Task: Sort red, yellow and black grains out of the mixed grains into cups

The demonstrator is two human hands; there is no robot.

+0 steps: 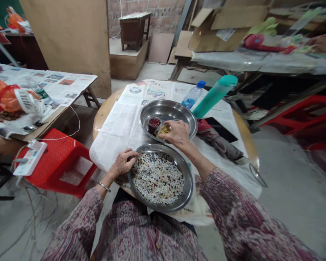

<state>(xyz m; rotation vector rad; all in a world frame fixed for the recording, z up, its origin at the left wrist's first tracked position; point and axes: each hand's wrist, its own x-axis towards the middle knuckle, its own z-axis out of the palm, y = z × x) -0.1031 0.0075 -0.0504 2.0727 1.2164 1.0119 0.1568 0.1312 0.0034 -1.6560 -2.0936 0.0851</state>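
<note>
A shallow metal basin (190, 185) sits at the table's near edge, spread with white grains mixed with dark, red and yellow beans. My left hand (123, 162) is closed at its left rim, fingers curled over the edge. Just beyond, a second metal basin (143, 115) holds a small cup of red beans (154, 122) and a small cup of yellow beans (165, 129). Thumb and fingers of my right hand (178, 132) are closed around the yellow beans' cup, hiding its right side.
Newspaper (111, 130) covers the round table. Behind the far basin stand a blue-capped bottle (192, 95) and a tall teal container (214, 97). A dark umbrella-like bundle (222, 143) lies right. A red stool (54, 159) with a power strip (30, 158) is left.
</note>
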